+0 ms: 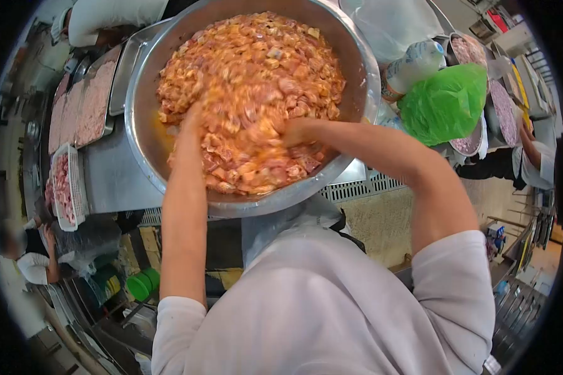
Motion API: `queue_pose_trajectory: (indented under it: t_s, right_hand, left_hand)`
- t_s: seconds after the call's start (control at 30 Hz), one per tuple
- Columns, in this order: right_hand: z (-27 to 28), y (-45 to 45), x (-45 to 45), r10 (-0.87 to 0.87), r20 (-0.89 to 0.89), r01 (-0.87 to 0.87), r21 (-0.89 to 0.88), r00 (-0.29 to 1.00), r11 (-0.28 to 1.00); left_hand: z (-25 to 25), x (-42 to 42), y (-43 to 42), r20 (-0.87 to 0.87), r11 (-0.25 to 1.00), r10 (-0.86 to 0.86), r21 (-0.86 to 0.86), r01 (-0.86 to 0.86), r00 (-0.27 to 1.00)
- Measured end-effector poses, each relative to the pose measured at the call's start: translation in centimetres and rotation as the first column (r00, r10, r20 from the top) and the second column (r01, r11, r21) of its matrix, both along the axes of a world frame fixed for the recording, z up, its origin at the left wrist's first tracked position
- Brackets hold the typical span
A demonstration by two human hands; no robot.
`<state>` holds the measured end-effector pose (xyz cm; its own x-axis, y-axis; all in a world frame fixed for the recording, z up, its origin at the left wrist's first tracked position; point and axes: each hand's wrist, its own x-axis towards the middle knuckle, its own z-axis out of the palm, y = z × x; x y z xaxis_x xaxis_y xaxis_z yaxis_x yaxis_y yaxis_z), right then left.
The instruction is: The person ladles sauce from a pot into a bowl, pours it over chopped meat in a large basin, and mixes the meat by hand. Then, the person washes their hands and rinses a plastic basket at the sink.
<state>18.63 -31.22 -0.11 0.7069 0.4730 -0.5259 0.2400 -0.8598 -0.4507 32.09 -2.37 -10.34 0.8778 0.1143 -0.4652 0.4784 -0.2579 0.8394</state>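
A large round metal bowl (364, 94) stands in front of me, filled with chopped raw meat (256, 56) coated in an orange-red marinade. Both of my hands are sunk in the meat. My left hand (196, 115) is at the left of the pile, its fingers buried and blurred by motion. On the right side my right hand (299, 131) reaches in from the bowl's near right rim, its fingers covered by the pieces. Around the hands the meat is smeared by movement. Some orange liquid shows along the bowl's left inner wall.
Metal trays of pale minced meat (97, 103) and a white basket of meat pieces (62, 187) lie to the left. At the right are a green plastic bag (444, 103), a plastic bottle (413, 69) and several bowls of meat. Other people stand at both sides.
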Motion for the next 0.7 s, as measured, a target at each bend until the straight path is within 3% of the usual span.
queue_pose_trajectory:
  t_s: [0.03,0.07,0.1,0.13,0.17,0.2,0.23,0.27,0.33,0.4,0.43,0.5,0.57,0.63,0.67,0.7]
  right_hand:
    - [-2.0,3.3,0.6,-0.178,-0.041,0.182,0.122,0.983,0.976]
    - [-4.1,6.5,2.0,-0.413,-0.139,0.435,0.226,0.9,0.872]
    - [-4.6,8.3,3.0,-0.539,-0.209,0.578,0.317,0.816,0.752]
    - [-3.6,8.6,4.2,-0.525,-0.29,0.6,0.406,0.8,0.69]
    - [-0.3,7.5,5.6,-0.389,-0.428,0.571,0.487,0.816,0.661]
    - [7.3,3.5,3.0,-0.203,-0.604,0.603,0.587,0.771,0.54]
    - [6.1,2.2,4.9,-0.074,-0.438,0.257,0.374,0.896,0.891]
    - [5.0,1.1,7.0,0.143,-0.316,-0.141,0.028,0.938,0.99]
    - [4.0,-2.3,4.7,0.389,-0.482,-0.507,-0.139,0.785,0.85]
    - [0.7,-3.9,0.6,0.634,-0.196,-0.64,0.038,0.748,0.767]
    - [-1.1,-2.0,-1.3,0.562,-0.171,-0.578,-0.059,0.809,0.814]
    - [2.1,4.1,-3.1,0.296,-0.382,-0.311,0.024,0.875,0.95]
    - [-2.6,9.8,-2.7,-0.024,-0.397,0.057,0.072,0.917,0.996]
    - [-5.5,14.1,0.5,-0.309,-0.338,0.397,0.231,0.889,0.888]
    - [-2.9,13.3,2.5,-0.379,-0.395,0.503,0.282,0.837,0.817]
    - [-0.1,12.5,4.5,-0.436,-0.455,0.602,0.329,0.777,0.728]
  left_hand:
    - [1.2,-2.4,-3.7,0.151,0.987,-0.037,0.158,0.013,0.988]
    - [3.0,-5.1,-7.8,0.355,0.925,-0.083,0.374,-0.06,0.931]
    - [4.4,-3.3,-6.8,0.274,0.97,-0.071,0.243,0.002,0.959]
    - [5.7,-1.4,-5.8,0.182,0.993,-0.062,0.112,0.042,0.981]
    - [10.0,0.3,-1.5,-0.21,0.89,-0.207,-0.445,0.095,0.956]
    - [12.5,-0.1,0.2,-0.185,0.953,-0.142,-0.293,0.083,0.972]
    - [14.5,-0.9,1.6,-0.152,0.989,-0.086,-0.129,0.066,0.985]
    - [15.6,-1.3,2.9,-0.107,0.998,-0.038,0.038,0.042,0.994]
    - [10.8,-1.5,6.9,0.074,0.992,-0.11,0.067,0.105,0.991]
    - [6.4,-1.9,7.6,0.055,0.995,0.018,0.102,-0.024,0.998]
    - [3.7,-2.2,7.3,0.044,0.999,0.035,0.019,-0.036,0.998]
    - [2.4,-2.2,4.5,-0.018,0.996,0.074,-0.054,-0.075,0.997]
    - [3.8,-2.6,0.4,-0.091,0.997,0.064,-0.042,-0.068,0.994]
    - [8.1,-2.7,-1.8,-0.085,0.997,-0.057,-0.062,0.051,0.995]
    - [10.5,-3.0,-2.2,-0.071,0.988,-0.137,-0.079,0.132,0.988]
    - [12.2,-2.9,-1.7,-0.06,0.993,-0.099,-0.063,0.095,0.993]
